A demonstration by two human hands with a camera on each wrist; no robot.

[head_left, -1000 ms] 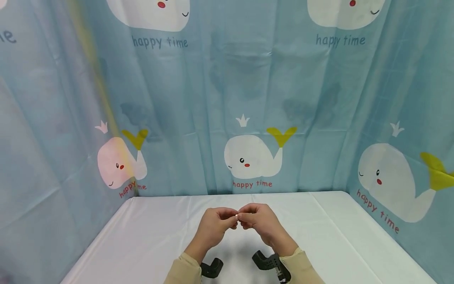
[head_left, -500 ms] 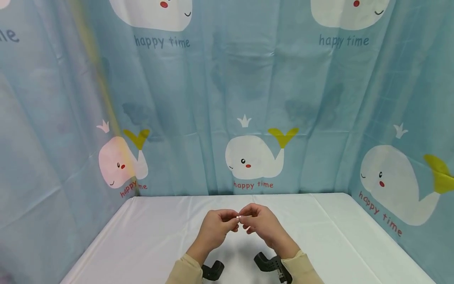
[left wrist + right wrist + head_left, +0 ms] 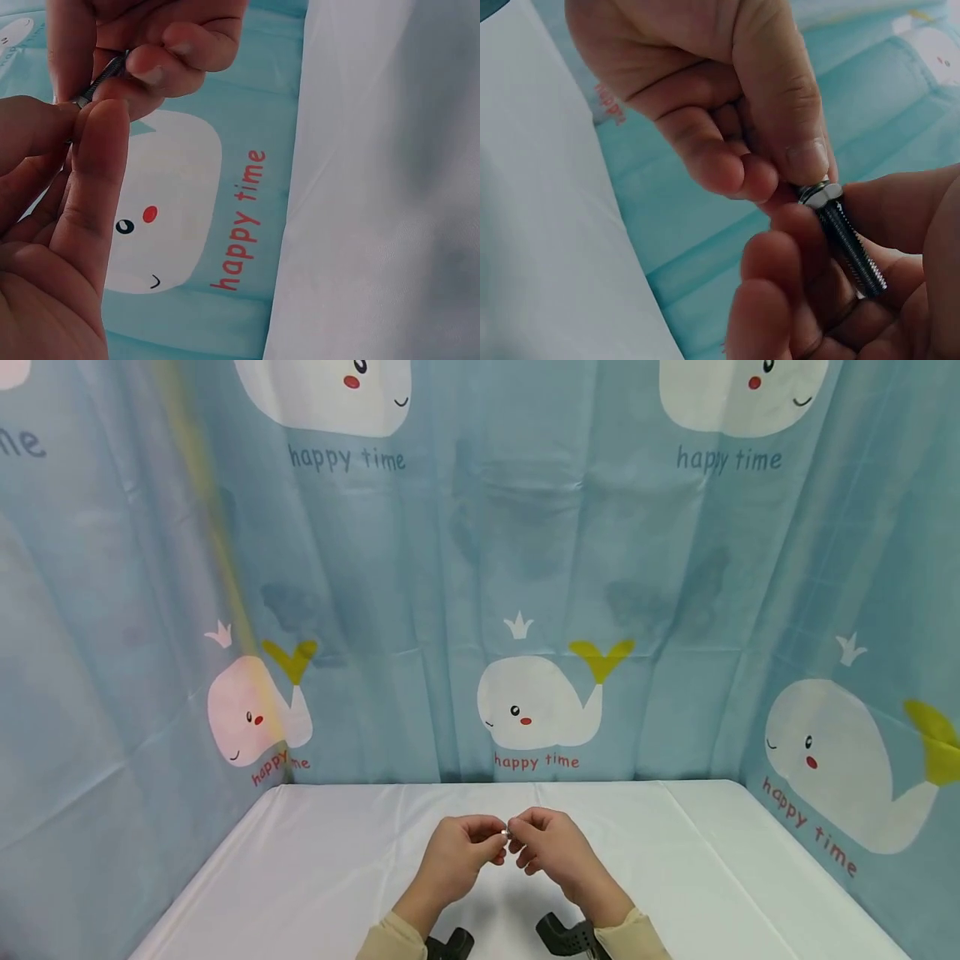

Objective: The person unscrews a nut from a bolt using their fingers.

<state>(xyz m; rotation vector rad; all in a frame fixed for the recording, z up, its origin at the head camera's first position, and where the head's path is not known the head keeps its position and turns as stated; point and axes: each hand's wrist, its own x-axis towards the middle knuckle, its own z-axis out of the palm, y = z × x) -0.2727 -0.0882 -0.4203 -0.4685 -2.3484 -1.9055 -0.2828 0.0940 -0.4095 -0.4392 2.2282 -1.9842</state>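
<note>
Both hands meet above the white table [image 3: 300, 877], holding a small dark threaded bolt [image 3: 851, 247] with a silver nut [image 3: 821, 193] on it. My left hand [image 3: 491, 842] pinches the nut between thumb and fingertips. My right hand [image 3: 521, 843] grips the bolt's threaded shaft, with its fingers curled round it. In the left wrist view the bolt [image 3: 109, 71] runs from the right hand's fingers down to the nut [image 3: 81, 100] at my left thumb tip. From the head camera the bolt [image 3: 507, 833] is only a tiny glint between the fingertips.
A blue curtain [image 3: 525, 568] printed with white whales and "happy time" closes in the table at the back and on both sides. Black wrist camera mounts [image 3: 450, 942] [image 3: 566, 935] show under the beige sleeves at the near edge.
The hands stay together on the bolt and sit slightly lower in the head view. The fingertips have shifted a little around the nut.
</note>
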